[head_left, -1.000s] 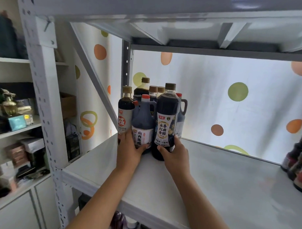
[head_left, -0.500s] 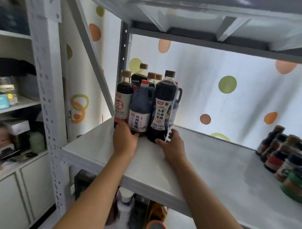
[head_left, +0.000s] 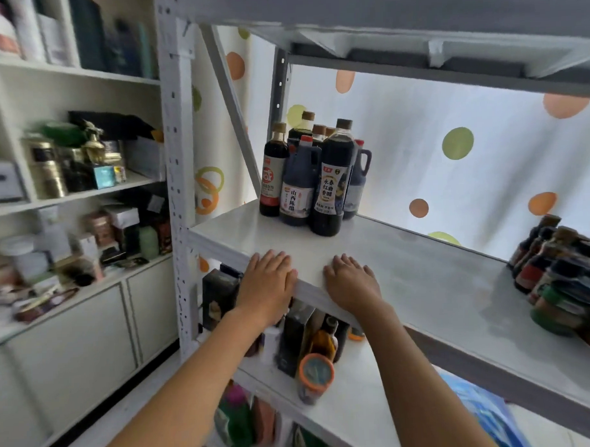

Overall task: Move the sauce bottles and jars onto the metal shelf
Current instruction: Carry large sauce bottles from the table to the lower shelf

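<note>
Clustered upright at the back left corner of the metal shelf (head_left: 422,279): dark sauce bottles (head_left: 315,175), touching one another, brown caps on the tall ones, red caps on the two handled jugs. Front right, the tallest bottle (head_left: 332,185), label reading 永春红曲香醋; just left of it a handled jug (head_left: 297,184) labelled 山西陈醋; leftmost, a slim bottle (head_left: 274,172) with a red-and-white label, its small print unreadable. Well forward of the cluster, at the shelf's front edge, both hands apart from every bottle: left hand (head_left: 267,284) flat with fingers straight and together, lying over the lip; right hand (head_left: 352,281) likewise flat, palm down, fingers relaxed, gripping nothing. At the far right of the same white, slightly scuffed board, a second, blurred group of small bottles and jars (head_left: 563,274). Behind, a white backdrop with orange and green dots (head_left: 458,144). Overhead, another grey shelf level on perforated uprights (head_left: 180,194). Below, a lower shelf (head_left: 360,418) with boxes, bottles and an orange-lidded jar (head_left: 316,376). To the left, a white wall cupboard (head_left: 74,348) crowded with tins, boxes and jars.
</note>
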Tool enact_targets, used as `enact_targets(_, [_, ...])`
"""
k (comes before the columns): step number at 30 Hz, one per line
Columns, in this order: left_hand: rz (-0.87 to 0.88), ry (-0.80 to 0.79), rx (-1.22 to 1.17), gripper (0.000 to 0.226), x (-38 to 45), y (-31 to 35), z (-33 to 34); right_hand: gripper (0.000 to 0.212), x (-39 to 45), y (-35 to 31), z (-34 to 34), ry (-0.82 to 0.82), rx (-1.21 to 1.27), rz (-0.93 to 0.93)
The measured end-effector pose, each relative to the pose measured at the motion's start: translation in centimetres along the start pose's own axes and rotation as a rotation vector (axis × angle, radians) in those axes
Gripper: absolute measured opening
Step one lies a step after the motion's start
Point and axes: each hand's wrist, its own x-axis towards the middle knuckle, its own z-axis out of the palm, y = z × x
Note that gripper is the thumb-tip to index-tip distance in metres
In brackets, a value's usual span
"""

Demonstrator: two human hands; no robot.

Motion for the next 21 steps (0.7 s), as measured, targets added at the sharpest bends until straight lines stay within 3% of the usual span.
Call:
enact_targets(4, [-0.106, -0.029, 0.108, 0.055, -4.1, 2.3, 0.0, 0.057, -4.9, 0.2, 1.3, 0.144, -0.196, -0.113])
enact_targets(7, [-0.197, -0.008, 0.205, 0.057, -8.0, 4.4, 0.3, 0.058, -9.0, 1.0, 2.2, 0.241, -0.148, -0.204])
enact_targets(13, [-0.402, 0.029, 0.296, 0.056, -19.1, 7.6, 1.2, 0.06, -17.7, 1.0, 6.1, 0.1, -0.002, -0.475])
enact_targets(21, [-0.728, 0.059, 0.344, 0.056, -36.3, 7.9, -2.9, 0.059, -30.4, -7.4, 9.7, -0.027, 0.067, -0.868])
